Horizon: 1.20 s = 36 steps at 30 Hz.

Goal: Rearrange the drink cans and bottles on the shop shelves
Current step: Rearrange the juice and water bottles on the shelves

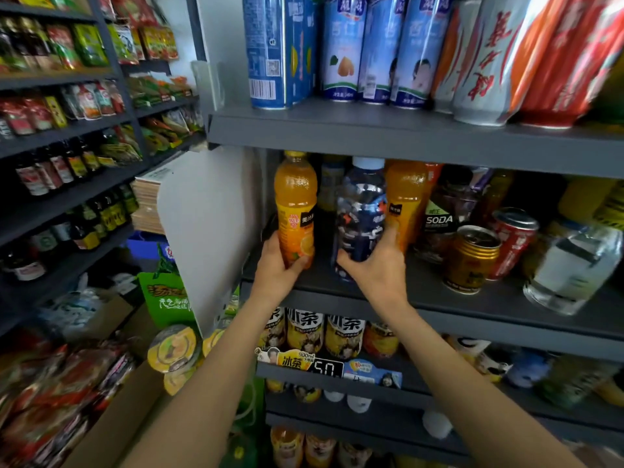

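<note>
On the middle grey shelf [439, 305] my left hand [277, 265] grips the base of an orange juice bottle [295, 204] standing upright at the shelf's left end. Just right of it, my right hand [374, 265] holds the lower part of a dark blue clear bottle with a white cap [363, 204]. A second orange juice bottle [405, 197] stands behind my right thumb. Further right are a SODA bottle [442, 217], a gold can [471, 258], a red can [515, 241] and a clear bottle with a white label [574, 268], which tilts.
Tall blue cans [341, 49] and red-and-silver cans [483, 62] fill the shelf above. Iced tea bottles [305, 332] stand on the shelf below behind price tags [327, 366]. A white side panel [206, 231] bounds the shelf's left end. Snack racks and boxes lie at left.
</note>
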Each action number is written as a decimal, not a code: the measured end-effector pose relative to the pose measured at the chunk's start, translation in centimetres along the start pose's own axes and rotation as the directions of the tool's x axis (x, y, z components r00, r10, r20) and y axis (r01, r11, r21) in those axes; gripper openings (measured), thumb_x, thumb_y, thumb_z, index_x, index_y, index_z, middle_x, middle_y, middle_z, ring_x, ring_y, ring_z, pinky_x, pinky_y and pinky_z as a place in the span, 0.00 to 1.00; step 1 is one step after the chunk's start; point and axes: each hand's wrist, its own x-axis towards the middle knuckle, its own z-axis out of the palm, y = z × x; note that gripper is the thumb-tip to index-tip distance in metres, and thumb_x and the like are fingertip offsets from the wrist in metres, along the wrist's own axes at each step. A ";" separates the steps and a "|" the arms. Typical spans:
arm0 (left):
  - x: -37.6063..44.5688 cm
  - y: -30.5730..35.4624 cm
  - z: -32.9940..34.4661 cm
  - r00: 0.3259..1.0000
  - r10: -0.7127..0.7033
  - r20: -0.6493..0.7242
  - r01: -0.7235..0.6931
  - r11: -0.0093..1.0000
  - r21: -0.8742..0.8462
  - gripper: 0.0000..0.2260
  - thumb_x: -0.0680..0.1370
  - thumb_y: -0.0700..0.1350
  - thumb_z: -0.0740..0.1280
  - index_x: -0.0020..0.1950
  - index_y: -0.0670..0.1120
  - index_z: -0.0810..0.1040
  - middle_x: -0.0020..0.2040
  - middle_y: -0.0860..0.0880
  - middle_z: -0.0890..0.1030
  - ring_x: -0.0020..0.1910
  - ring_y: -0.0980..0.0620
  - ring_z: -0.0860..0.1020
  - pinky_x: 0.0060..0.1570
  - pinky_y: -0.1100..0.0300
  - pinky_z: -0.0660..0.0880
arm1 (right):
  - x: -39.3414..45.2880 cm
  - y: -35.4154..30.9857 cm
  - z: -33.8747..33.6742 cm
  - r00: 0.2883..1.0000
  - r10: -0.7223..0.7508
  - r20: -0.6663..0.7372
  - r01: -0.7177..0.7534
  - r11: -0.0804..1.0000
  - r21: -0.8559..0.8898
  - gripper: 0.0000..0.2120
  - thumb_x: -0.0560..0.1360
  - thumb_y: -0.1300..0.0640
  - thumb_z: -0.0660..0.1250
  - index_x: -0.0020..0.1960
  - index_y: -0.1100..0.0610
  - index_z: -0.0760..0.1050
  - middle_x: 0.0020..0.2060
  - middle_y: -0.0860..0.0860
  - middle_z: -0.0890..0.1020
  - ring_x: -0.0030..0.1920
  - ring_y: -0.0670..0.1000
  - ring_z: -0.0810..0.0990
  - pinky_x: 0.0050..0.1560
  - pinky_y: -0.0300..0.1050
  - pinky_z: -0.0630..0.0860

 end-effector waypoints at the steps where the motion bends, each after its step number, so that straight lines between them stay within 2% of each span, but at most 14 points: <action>1: 0.0 0.1 0.1 1.000 -0.009 0.022 0.009 1.000 -0.006 0.29 0.75 0.44 0.69 0.73 0.44 0.60 0.68 0.43 0.69 0.67 0.46 0.68 0.61 0.59 0.63 | -0.7 0.7 -1.2 1.000 0.013 -0.011 -0.013 1.000 -0.020 0.32 0.65 0.54 0.76 0.63 0.61 0.64 0.55 0.57 0.78 0.54 0.57 0.78 0.50 0.50 0.76; 5: 0.2 1.4 1.0 0.994 -0.019 0.105 0.020 1.000 -0.016 0.30 0.76 0.45 0.68 0.74 0.44 0.58 0.69 0.44 0.66 0.68 0.46 0.67 0.64 0.57 0.63 | -2.1 3.0 -4.8 0.991 0.054 -0.126 -0.062 0.996 -0.059 0.36 0.65 0.53 0.75 0.66 0.61 0.61 0.60 0.57 0.75 0.59 0.58 0.75 0.54 0.54 0.76; 9: 1.0 3.2 3.7 0.987 -0.025 0.161 0.028 0.999 -0.016 0.30 0.76 0.45 0.67 0.74 0.44 0.58 0.69 0.44 0.66 0.69 0.45 0.65 0.66 0.55 0.62 | -1.5 4.1 -6.3 0.980 0.074 -0.183 -0.093 0.991 -0.098 0.36 0.67 0.54 0.75 0.68 0.62 0.61 0.61 0.58 0.73 0.60 0.58 0.75 0.50 0.50 0.75; 11: 1.5 3.9 5.2 0.986 -0.039 0.160 0.031 0.998 0.049 0.30 0.76 0.48 0.67 0.74 0.45 0.57 0.70 0.43 0.65 0.69 0.43 0.63 0.67 0.52 0.60 | -1.1 4.4 -6.5 0.979 0.070 -0.190 -0.092 0.990 -0.111 0.35 0.67 0.54 0.75 0.67 0.63 0.61 0.60 0.58 0.73 0.59 0.58 0.75 0.47 0.47 0.74; 13: 1.9 4.6 6.6 0.987 -0.066 0.149 0.045 0.989 0.142 0.31 0.77 0.51 0.66 0.75 0.47 0.55 0.69 0.41 0.62 0.69 0.41 0.60 0.67 0.52 0.58 | -1.0 4.6 -6.5 0.979 0.069 -0.192 -0.093 0.988 -0.120 0.35 0.68 0.54 0.74 0.67 0.63 0.61 0.60 0.58 0.73 0.59 0.57 0.75 0.46 0.44 0.72; 15: 2.1 5.2 7.7 0.988 -0.080 0.135 0.063 0.990 0.128 0.32 0.76 0.51 0.66 0.75 0.48 0.55 0.67 0.40 0.61 0.66 0.41 0.62 0.65 0.53 0.60 | -1.1 4.7 -6.3 0.979 0.062 -0.194 -0.087 0.988 -0.125 0.35 0.68 0.54 0.74 0.68 0.62 0.61 0.60 0.57 0.73 0.60 0.55 0.74 0.47 0.42 0.71; 18: 2.7 5.2 8.8 0.995 -0.030 0.100 0.021 0.995 0.094 0.31 0.76 0.50 0.68 0.75 0.47 0.58 0.64 0.40 0.64 0.63 0.41 0.67 0.63 0.54 0.64 | -1.1 4.9 -6.1 0.978 0.049 -0.204 -0.077 0.989 -0.130 0.36 0.68 0.53 0.73 0.68 0.62 0.60 0.61 0.56 0.73 0.61 0.56 0.74 0.49 0.46 0.74; 21: 3.1 5.0 9.4 0.997 -0.007 0.079 -0.001 0.994 0.105 0.30 0.76 0.50 0.67 0.74 0.46 0.59 0.64 0.40 0.66 0.64 0.41 0.67 0.62 0.53 0.65 | -1.0 5.0 -6.0 0.977 0.040 -0.209 -0.067 0.990 -0.126 0.37 0.68 0.53 0.73 0.69 0.62 0.59 0.61 0.56 0.73 0.61 0.56 0.74 0.51 0.51 0.76; 25: 2.6 5.5 9.8 1.000 -0.008 0.028 0.005 0.993 0.117 0.28 0.77 0.49 0.67 0.72 0.43 0.61 0.66 0.40 0.65 0.67 0.42 0.64 0.62 0.52 0.65 | -1.0 5.1 -6.2 0.982 0.040 -0.184 -0.059 0.993 -0.098 0.37 0.68 0.55 0.74 0.70 0.62 0.59 0.62 0.57 0.72 0.61 0.56 0.75 0.51 0.47 0.76; 29: 1.5 5.4 9.8 0.998 -0.002 -0.055 0.001 1.000 -0.017 0.23 0.76 0.41 0.66 0.69 0.41 0.64 0.64 0.41 0.66 0.62 0.43 0.70 0.60 0.52 0.70 | -0.7 5.3 -6.9 0.990 0.032 -0.135 -0.037 0.999 -0.034 0.34 0.67 0.55 0.74 0.67 0.62 0.61 0.59 0.57 0.74 0.60 0.54 0.76 0.53 0.47 0.78; 31: 0.3 5.5 9.6 0.993 0.024 -0.118 -0.033 0.997 -0.073 0.19 0.76 0.38 0.65 0.66 0.40 0.67 0.61 0.42 0.68 0.58 0.45 0.73 0.56 0.57 0.71 | -0.7 5.6 -7.6 0.994 0.047 -0.103 -0.047 0.999 0.006 0.32 0.66 0.56 0.75 0.63 0.61 0.63 0.57 0.56 0.76 0.57 0.53 0.78 0.50 0.40 0.78; 33: -1.4 6.1 9.5 0.982 0.060 -0.178 -0.080 0.991 -0.110 0.16 0.76 0.35 0.64 0.63 0.40 0.69 0.58 0.45 0.69 0.55 0.50 0.73 0.52 0.64 0.67 | -1.1 5.6 -8.8 0.996 0.067 -0.061 -0.065 0.997 0.037 0.31 0.65 0.58 0.75 0.61 0.59 0.63 0.55 0.54 0.77 0.54 0.48 0.77 0.44 0.26 0.72; 36: -4.2 7.5 9.9 0.958 0.175 -0.226 -0.201 0.974 -0.100 0.15 0.74 0.32 0.63 0.60 0.39 0.70 0.53 0.49 0.68 0.53 0.52 0.72 0.52 0.66 0.66 | -2.4 6.0 -11.8 0.997 0.081 -0.002 -0.081 0.994 0.075 0.30 0.64 0.60 0.75 0.59 0.53 0.62 0.51 0.48 0.77 0.50 0.44 0.76 0.40 0.22 0.69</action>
